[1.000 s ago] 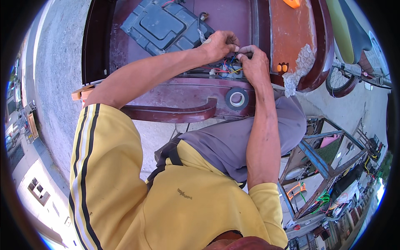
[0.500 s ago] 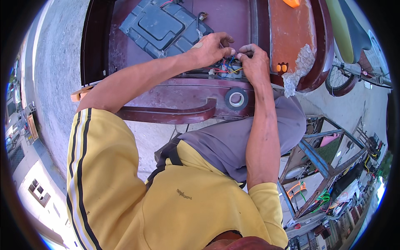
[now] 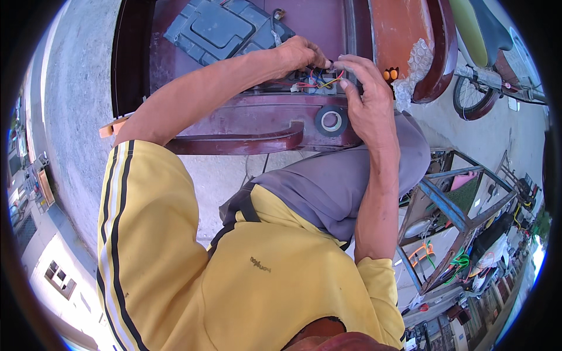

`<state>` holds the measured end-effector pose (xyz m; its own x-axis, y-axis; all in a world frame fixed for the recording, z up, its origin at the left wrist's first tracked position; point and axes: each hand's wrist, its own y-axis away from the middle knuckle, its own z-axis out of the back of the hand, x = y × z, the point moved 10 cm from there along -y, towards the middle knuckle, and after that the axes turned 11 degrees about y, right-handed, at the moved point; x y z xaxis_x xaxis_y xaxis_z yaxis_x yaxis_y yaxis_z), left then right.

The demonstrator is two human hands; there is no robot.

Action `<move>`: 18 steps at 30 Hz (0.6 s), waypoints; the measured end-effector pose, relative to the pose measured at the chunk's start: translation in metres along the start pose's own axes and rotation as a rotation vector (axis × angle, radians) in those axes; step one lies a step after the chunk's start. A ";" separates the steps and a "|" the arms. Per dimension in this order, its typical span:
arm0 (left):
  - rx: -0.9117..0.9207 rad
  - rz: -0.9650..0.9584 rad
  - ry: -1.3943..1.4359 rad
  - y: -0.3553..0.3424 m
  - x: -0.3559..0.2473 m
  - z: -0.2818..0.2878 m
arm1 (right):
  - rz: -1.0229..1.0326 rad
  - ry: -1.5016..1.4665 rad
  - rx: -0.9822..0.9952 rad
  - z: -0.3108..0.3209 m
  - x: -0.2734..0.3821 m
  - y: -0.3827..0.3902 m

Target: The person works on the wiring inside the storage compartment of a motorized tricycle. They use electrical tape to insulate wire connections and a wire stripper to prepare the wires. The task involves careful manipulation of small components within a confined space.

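Colored wires [image 3: 329,83], red, blue and yellow among them, come out of a small opening in a maroon vehicle body [image 3: 246,120]. Just above them, my left hand [image 3: 298,54] has its fingers pinched together on a dark wire, whose end is mostly hidden by the fingertips. My right hand [image 3: 373,96] is at the right side of the bundle. Its fingers reach toward the left fingertips, with the thumb apart and close to the yellow wire. A roll of black electrical tape [image 3: 321,126] lies flat on the maroon ledge below the wires.
A dark grey plastic cover [image 3: 222,26] lies in the maroon bed, upper left. Bubble wrap [image 3: 419,61] and two orange round parts [image 3: 390,74] are at the right edge. A rusty metal frame [image 3: 445,205] and a bicycle wheel [image 3: 471,99] stand farther right.
My right hand has gone from a pinch at the wires to straighter, spread fingers, and its thumb has moved apart. My left fingers have closed in over the wires. The view has shifted slightly.
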<state>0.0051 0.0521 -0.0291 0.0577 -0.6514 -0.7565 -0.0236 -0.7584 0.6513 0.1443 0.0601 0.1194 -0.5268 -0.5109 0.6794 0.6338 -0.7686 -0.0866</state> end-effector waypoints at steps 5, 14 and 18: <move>0.030 0.038 0.148 -0.012 0.018 -0.001 | 0.049 0.258 0.118 0.007 0.031 0.064; -0.004 -0.035 -0.171 -0.017 0.005 0.010 | 0.059 0.392 0.025 -0.005 0.030 0.082; -0.059 -0.367 -0.561 0.014 -0.051 0.023 | -0.074 0.019 -0.132 0.021 0.019 0.085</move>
<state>-0.0212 0.0742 0.0176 -0.4765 -0.2753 -0.8349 -0.0455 -0.9407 0.3362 0.1999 -0.0069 0.1397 -0.5808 -0.4569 0.6737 0.5133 -0.8479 -0.1325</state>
